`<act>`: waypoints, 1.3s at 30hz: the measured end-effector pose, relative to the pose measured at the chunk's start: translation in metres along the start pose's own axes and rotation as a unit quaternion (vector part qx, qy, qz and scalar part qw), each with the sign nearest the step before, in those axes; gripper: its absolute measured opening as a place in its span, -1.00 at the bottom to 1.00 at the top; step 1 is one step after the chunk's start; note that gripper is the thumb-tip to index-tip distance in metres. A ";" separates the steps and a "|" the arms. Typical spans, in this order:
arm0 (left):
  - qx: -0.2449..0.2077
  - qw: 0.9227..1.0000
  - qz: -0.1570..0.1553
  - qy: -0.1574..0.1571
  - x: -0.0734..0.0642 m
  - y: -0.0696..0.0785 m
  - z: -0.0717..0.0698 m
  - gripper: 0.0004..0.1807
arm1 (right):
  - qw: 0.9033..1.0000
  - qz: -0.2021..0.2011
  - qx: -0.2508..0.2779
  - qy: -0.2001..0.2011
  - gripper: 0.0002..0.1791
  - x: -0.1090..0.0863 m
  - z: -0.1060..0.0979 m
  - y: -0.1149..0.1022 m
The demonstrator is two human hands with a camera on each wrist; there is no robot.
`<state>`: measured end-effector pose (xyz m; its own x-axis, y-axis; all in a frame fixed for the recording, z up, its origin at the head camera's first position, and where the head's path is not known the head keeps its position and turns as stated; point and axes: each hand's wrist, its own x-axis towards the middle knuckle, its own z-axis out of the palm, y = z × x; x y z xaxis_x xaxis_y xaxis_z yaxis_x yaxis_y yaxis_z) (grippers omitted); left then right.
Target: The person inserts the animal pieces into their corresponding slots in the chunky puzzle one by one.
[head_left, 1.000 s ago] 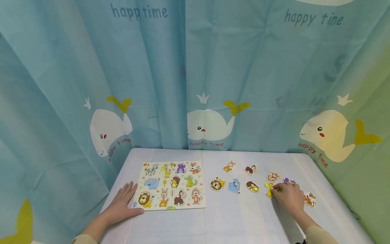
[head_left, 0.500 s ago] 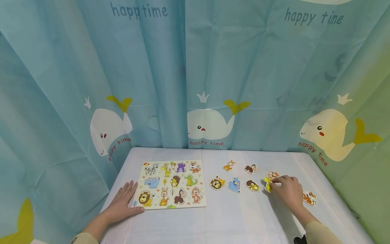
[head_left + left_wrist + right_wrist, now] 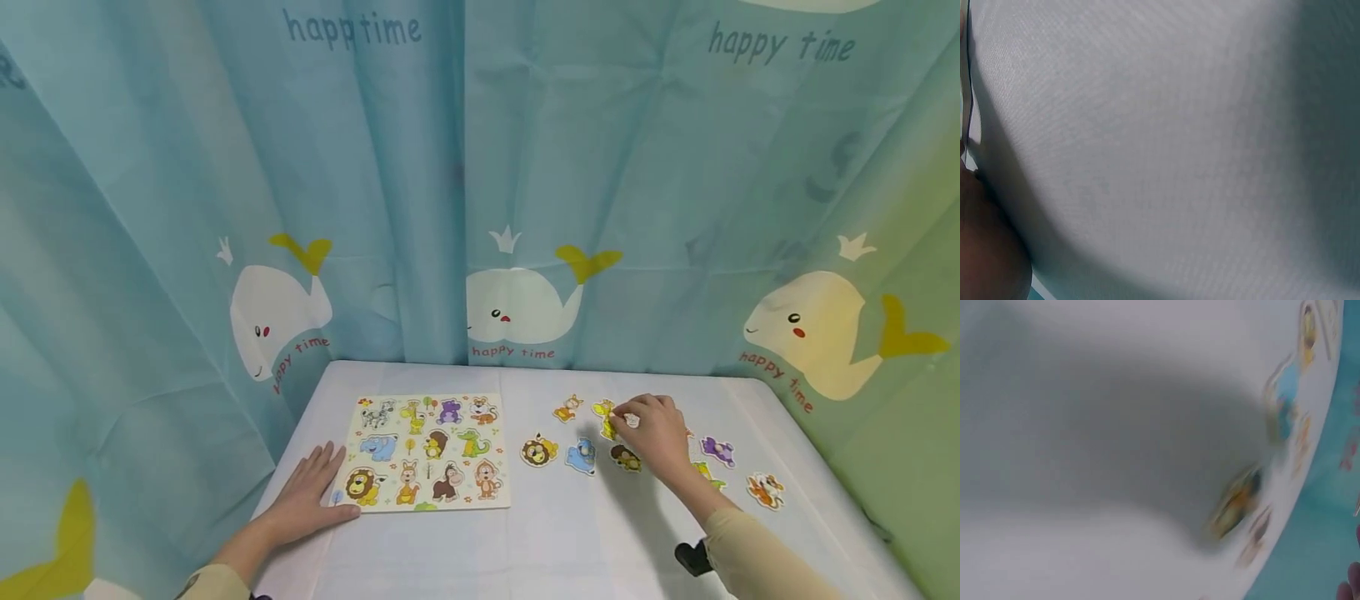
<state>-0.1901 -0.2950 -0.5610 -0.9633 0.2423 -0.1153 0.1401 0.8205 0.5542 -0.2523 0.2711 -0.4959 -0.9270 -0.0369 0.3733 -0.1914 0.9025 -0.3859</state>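
My left hand lies flat with spread fingers at the left edge of the animal puzzle board, its thumb by the lower left corner. My right hand pinches a yellow giraffe piece between thumb and fingers, above the loose pieces. Under that hand sits the hedgehog piece; the monkey and gorilla pieces are mostly hidden by the hand. In the right wrist view only fingertips show at the right edge, and the hedgehog piece is blurred on the table.
Around the right hand lie a kangaroo, lion, elephant, purple hippo, crocodile and tiger piece. A blue curtain hangs behind the white table.
My right hand has lifted the giraffe piece and carried it left over the other pieces, uncovering the crocodile and hippo pieces. My left hand stays at the board.
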 end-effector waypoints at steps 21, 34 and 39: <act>0.000 1.000 -0.005 0.021 0.001 -0.001 0.006 0.25 | 0.995 -0.081 0.032 -0.041 -0.89 0.045 0.055 -0.103; -0.008 1.000 0.000 0.020 -0.002 0.001 0.003 0.25 | 0.991 -0.116 0.028 -0.065 -0.92 0.059 0.089 -0.150; -0.007 1.000 0.000 0.015 -0.004 0.003 0.000 0.24 | 0.989 -0.121 0.030 -0.077 -0.90 0.061 0.106 -0.167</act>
<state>-0.1857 -0.2936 -0.5594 -0.9697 0.2267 -0.0913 0.1367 0.8128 0.5663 -0.3109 0.0729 -0.4977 -0.8891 -0.3180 0.3292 -0.4281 0.8322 -0.3523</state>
